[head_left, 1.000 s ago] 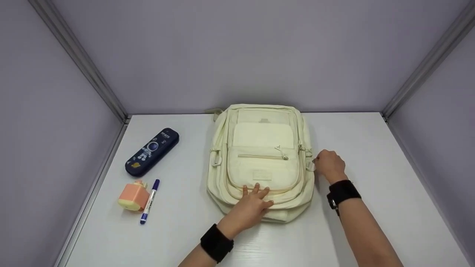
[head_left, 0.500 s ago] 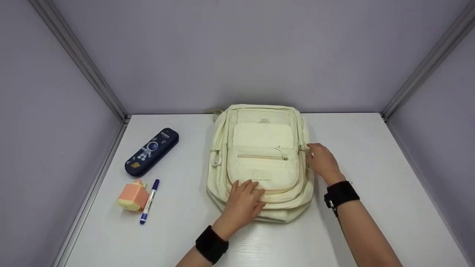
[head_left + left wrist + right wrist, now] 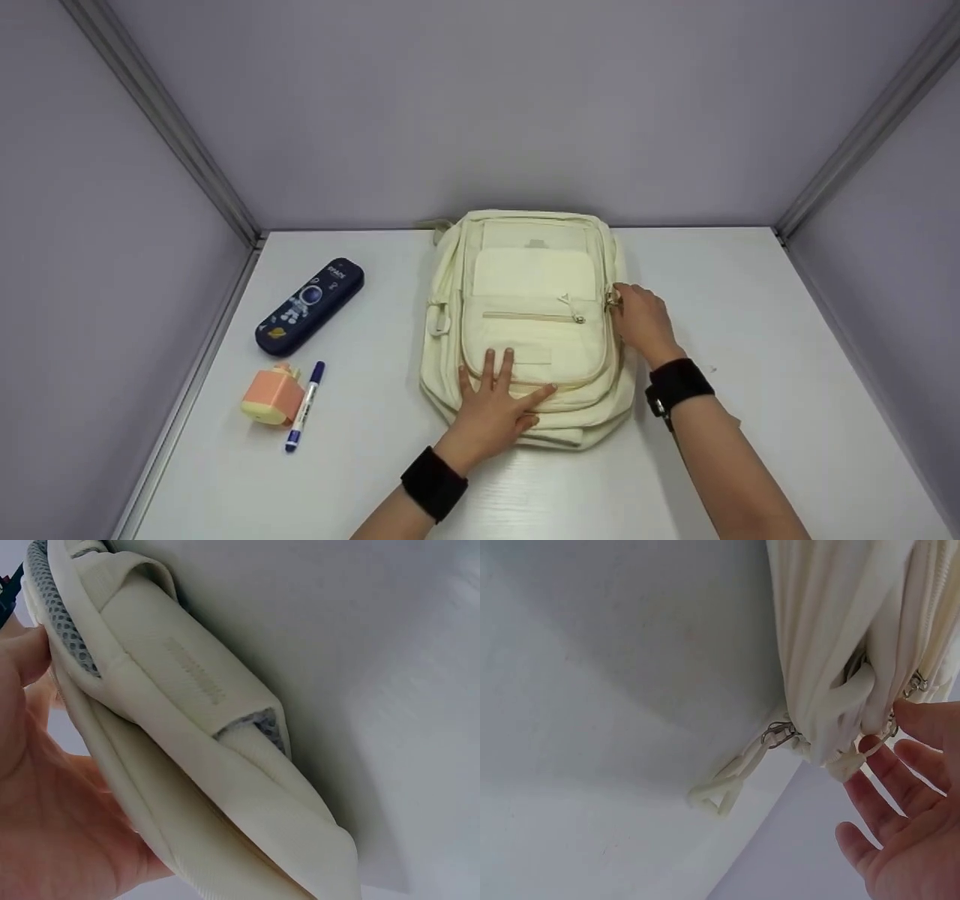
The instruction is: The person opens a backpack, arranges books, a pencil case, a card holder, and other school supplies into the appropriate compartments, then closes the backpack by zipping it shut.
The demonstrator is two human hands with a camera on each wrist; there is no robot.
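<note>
A cream backpack [image 3: 536, 274] lies front side up on the white table. My left hand [image 3: 487, 420] rests on its lower front, fingers spread. In the left wrist view, that hand [image 3: 60, 802] lies against the bag's bottom edge. My right hand [image 3: 646, 322] is at the bag's right side, by the metal zipper hardware. Up close in the right wrist view, the thumb and index finger of the right hand [image 3: 915, 795] pinch a zipper pull [image 3: 890, 729] with a cord. A second zipper pull [image 3: 718, 799] hangs loose beside it.
To the left lie a dark blue pencil case [image 3: 310, 306] with an astronaut print, an orange and yellow box-shaped object [image 3: 273, 396], and a white marker [image 3: 304, 406] with blue ends. Grey panels [image 3: 510, 112] enclose the table [image 3: 757, 300] at the back and sides.
My right hand has moved from the side buckle up and left to the zipper pull. The left hand has shifted slightly left and its fingers have spread wider. The backpack stays in place.
</note>
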